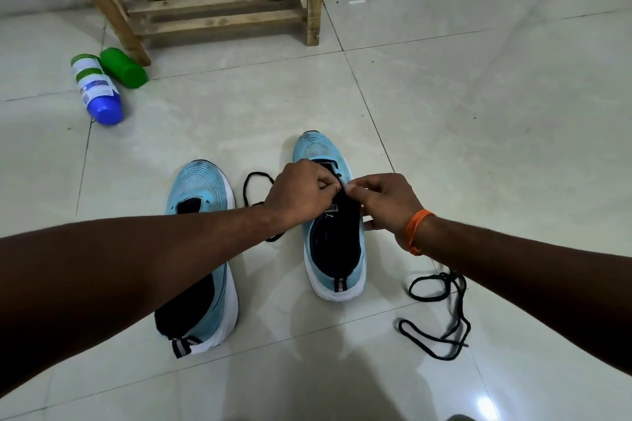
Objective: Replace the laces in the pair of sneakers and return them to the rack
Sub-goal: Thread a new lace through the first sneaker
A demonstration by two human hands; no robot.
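Two light-blue sneakers with white soles stand on the tiled floor, toes pointing away from me. The left sneaker (201, 195) has no lace and is partly hidden by my left forearm. Over the eyelets of the right sneaker (333, 270), my left hand (301, 193) and my right hand (386, 203) meet, both pinching a black lace (254, 178) at the shoe's tongue. That lace loops out to the left between the shoes. A second black lace (441, 314) lies loose on the floor to the right.
A wooden rack (219, 3) stands ahead at the top of the view. A bottle with a blue cap (97, 89) and a green bottle (123, 68) lie on the floor at its left leg. Pale glossy tiles stretch to the right.
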